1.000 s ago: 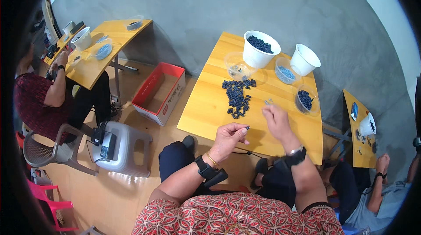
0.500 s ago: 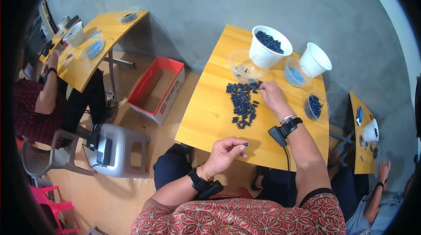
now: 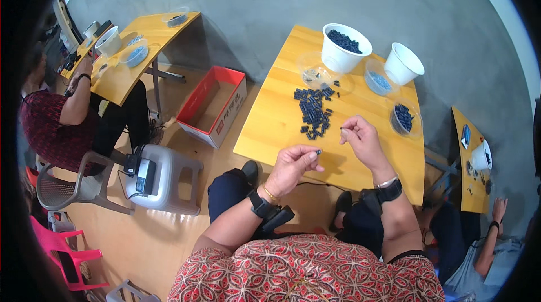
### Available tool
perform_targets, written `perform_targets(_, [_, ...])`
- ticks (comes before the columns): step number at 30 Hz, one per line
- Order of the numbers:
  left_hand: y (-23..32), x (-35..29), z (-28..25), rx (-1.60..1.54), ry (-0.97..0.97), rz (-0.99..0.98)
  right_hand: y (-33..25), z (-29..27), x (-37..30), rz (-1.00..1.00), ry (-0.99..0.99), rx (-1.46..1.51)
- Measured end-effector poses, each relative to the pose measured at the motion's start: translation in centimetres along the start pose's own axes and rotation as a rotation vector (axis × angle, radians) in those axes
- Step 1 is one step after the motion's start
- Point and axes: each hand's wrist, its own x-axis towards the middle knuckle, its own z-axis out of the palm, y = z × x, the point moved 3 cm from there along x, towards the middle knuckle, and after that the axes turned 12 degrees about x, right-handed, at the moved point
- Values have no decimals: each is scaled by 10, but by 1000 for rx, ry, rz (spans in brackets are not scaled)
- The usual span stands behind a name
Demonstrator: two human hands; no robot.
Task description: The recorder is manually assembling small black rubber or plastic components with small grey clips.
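Note:
Between the thumb and fingers of my left hand (image 3: 292, 168) is a small dark plastic piece (image 3: 319, 152), held over the front edge of the yellow table (image 3: 265, 127). My right hand (image 3: 363, 139) is closed in a pinch a little farther right and higher. A tiny dark thing (image 3: 342, 129) shows at its fingertips, too small to name. Just beyond both hands lies a loose pile of dark plastic pieces (image 3: 311, 113). A shallow clear tub (image 3: 304, 78) with a few small bits stands behind the pile.
At the back stand a white bucket (image 3: 331, 62) of dark pieces and another white bucket (image 3: 401, 68). Clear tubs hold light blue bits (image 3: 380, 82) and dark pieces (image 3: 403, 118) along the right. A red-and-white box (image 3: 225, 113) sits on the floor; people work at tables either side.
My right hand has come back from the pile toward my left hand, with something tiny at its fingertips. My left hand still pinches the small dark piece. The view has shifted slightly.

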Motion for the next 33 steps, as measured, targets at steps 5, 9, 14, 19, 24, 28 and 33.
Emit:
perform_targets(5, [28,-21,43,-83,-149,52,-53,14,-68,-76,-94,429])
perform_targets(9, [42,-42,72,-33,-222,65,-74,12,-96,-132,-102,556])
perform_targets(14, [52,-61,95,49,-231,96,-93,13,-117,-194,-131,583])
perform_targets(19, [58,-74,103,111,-201,123,-101,14,-129,-243,-148,482])
perform_targets(24, [63,-81,106,193,-188,140,-104,16,-133,-257,-151,433])
perform_targets(28, [65,-85,108,226,-189,138,-106,16,-136,-273,-148,432])
perform_targets(33, [66,-86,110,226,-196,157,-109,16,-138,-272,-148,412])
